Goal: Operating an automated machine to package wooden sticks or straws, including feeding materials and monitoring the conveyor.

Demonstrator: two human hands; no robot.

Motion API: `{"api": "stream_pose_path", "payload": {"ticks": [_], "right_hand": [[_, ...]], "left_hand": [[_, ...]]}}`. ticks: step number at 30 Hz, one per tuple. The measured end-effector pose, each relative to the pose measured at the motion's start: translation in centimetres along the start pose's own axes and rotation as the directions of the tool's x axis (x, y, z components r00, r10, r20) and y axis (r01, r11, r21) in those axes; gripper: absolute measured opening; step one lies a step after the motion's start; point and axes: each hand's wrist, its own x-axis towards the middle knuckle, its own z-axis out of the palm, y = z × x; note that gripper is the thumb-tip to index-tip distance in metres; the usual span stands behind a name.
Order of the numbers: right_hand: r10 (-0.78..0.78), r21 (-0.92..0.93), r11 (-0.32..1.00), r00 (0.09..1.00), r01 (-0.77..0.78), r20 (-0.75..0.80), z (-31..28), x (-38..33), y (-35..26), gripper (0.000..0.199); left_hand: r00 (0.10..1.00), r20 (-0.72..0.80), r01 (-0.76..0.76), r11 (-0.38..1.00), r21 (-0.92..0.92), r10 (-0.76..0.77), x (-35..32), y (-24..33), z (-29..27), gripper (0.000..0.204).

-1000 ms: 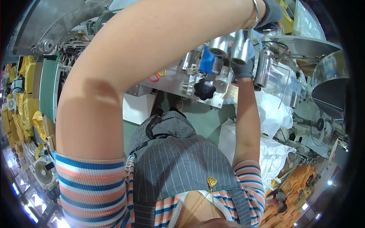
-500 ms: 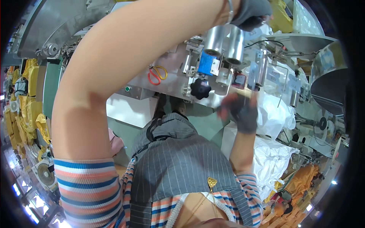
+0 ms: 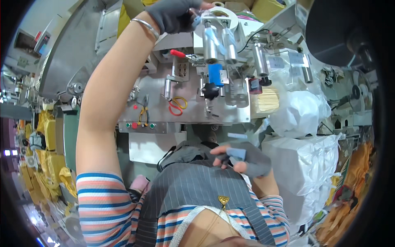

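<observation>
In the head view, my left hand (image 3: 175, 16) is beside metal rollers (image 3: 210, 53) crossed by a light blue strip (image 3: 211, 34); whether it pinches anything, I cannot tell. My right hand (image 3: 249, 159) half-curls above my apron (image 3: 193, 187), a pale blue piece (image 3: 236, 153) at its fingers, grip unclear.

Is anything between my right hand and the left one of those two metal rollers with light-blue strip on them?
Yes: in this view, the black star-shaped knob and, beyond it, the blue block lie between your right hand and that left roller. Whether a raised hand would clear them isn't visible.
</observation>
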Motion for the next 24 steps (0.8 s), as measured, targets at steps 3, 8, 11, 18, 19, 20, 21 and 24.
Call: {"api": "stream_pose_path", "payload": {"ticks": [3, 8, 11, 18, 19, 20, 21, 24], "right_hand": [[0.032, -0.34, 0.937, 0.985, -0.088, -0.167, 4.6, 4.8, 3.5, 0.061], [-0.081, -0.938, 0.189, 0.947, -0.292, -0.312, 15.0, 17.3, 16.6, 0.083], [0.224, -0.854, 0.266, 0.89, -0.447, -0.397, 20.2, 18.7, 24.5, 0.091], [-0.145, -0.411, 0.846, 0.594, -0.34, -0.791, 12.2, 15.1, 22.6, 0.061], [-0.289, -0.486, 0.686, 0.41, -0.542, -0.865, 10.6, 15.0, 20.7, 0.059], [-0.237, -0.405, 0.876, 0.496, -0.262, -0.835, 8.7, 14.7, 18.1, 0.06], [-0.332, -0.434, 0.898, 0.53, -0.077, -0.781, 7.3, 15.1, 15.6, 0.06], [-0.48, -0.379, 0.873, 0.404, 0.308, -0.779, 4.3, 19.0, 8.7, 0.06]], "left_hand": [[0.995, 0.04, 0.082, 0.993, 0.09, -0.086, -1.3, -0.7, -1.8, 0.025], [0.99, 0.137, -0.045, 0.913, 0.405, -0.012, -1.4, -2.8, -5.3, 0.024], [0.968, 0.244, -0.171, 0.852, 0.494, 0.053, -0.7, -5.6, -7.1, 0.021], [0.947, 0.277, -0.246, 0.925, 0.29, 0.165, 0.3, -11.6, -9.3, 0.022], [0.94, 0.275, -0.272, 0.932, 0.238, 0.203, 0.2, -12.4, -9.6, 0.023], [0.928, 0.268, -0.312, 0.932, 0.185, 0.258, 0.3, -12.5, -9.8, 0.024], [0.945, 0.246, -0.262, 0.948, 0.179, 0.215, 0.2, -12.7, -10.1, 0.023], [0.944, 0.227, -0.276, 0.949, 0.15, 0.239, -0.2, -13.2, -10.4, 0.023]]}}
